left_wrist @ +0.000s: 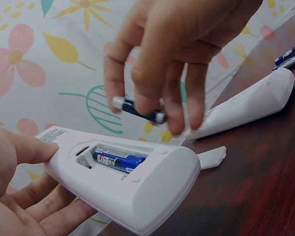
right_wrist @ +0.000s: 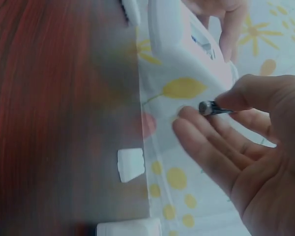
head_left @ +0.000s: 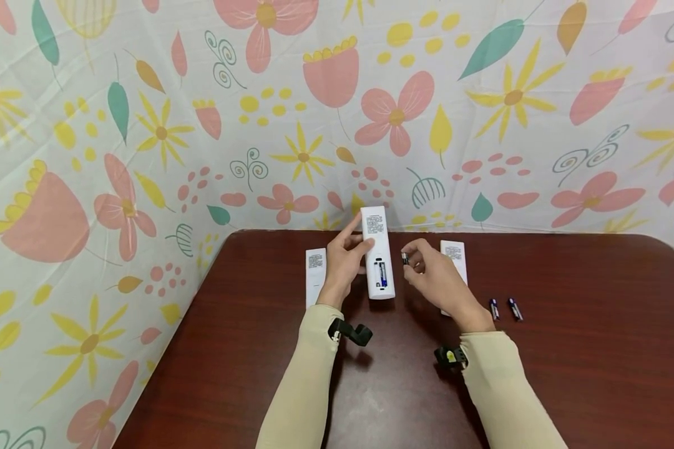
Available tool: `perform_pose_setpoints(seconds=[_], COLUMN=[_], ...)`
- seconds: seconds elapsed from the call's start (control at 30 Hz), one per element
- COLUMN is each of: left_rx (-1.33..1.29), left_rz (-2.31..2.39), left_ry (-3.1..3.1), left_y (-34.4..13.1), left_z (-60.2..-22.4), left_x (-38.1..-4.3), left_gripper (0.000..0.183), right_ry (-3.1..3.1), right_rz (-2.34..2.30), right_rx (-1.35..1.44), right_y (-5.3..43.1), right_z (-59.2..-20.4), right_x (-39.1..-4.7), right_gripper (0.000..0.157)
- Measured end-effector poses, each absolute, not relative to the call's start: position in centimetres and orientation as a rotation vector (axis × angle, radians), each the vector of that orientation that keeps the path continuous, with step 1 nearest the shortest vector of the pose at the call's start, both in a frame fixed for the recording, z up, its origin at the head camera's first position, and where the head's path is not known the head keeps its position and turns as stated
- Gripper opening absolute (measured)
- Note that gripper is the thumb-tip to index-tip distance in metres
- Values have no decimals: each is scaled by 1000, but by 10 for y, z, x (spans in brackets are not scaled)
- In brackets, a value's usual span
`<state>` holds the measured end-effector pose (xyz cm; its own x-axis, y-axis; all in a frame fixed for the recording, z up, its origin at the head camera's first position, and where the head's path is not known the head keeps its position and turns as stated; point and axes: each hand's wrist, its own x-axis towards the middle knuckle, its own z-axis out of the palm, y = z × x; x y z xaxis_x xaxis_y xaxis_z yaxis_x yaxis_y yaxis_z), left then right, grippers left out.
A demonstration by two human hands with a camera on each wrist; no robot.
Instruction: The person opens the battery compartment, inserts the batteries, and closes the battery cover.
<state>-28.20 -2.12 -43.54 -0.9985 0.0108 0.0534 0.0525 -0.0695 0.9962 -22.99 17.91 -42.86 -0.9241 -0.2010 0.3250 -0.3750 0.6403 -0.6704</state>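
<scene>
My left hand grips a white remote control, its back turned up and tilted above the table. The battery compartment is uncovered, and one blue-and-silver battery lies inside it beside a bare slot. Just right of the remote, my right hand pinches another battery between thumb and fingertips. In the left wrist view that battery is over the compartment, apart from it. A small white battery cover rests on the table near its far edge.
A second white remote lies left of my left hand, and a third is partly hidden by my right hand. Two batteries lie further right on the dark wooden table. A flower-patterned cloth hangs behind.
</scene>
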Motion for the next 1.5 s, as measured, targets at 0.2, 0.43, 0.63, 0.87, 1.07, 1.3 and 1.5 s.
perform_pose_setpoints(seconds=[0.2,0.43,0.63,0.87,1.07,1.3,1.5], left_rx=[-67,-86,-100,-103,-122,-136,-150], left_rz=[-2280,-2284,-2275,-2262,-2266,-2251,-2250], left_ry=[-2121,-2121,-2122,-2128,-2121,-2135,-2141], left_y=[-20,-20,-20,-21,-20,-19,-20], left_z=[-435,-436,-436,-437,-434,-432,-431], left_x=[-282,-281,-280,-280,-279,-278,-277], left_gripper=[61,61,60,60,60,59,59], right_ry=[-2555,-2503,-2463,-2421,-2426,-2434,-2430], right_rz=[1272,1255,1246,1209,1165,1131,1085], right_rx=[440,464,484,534,561,542,547], right_y=[170,160,151,145,143,142,141], right_z=[-426,-425,-426,-429,-429,-431,-433], right_x=[-228,-226,-225,-224,-225,-224,-224], right_gripper=[23,22,24,27,23,22,22])
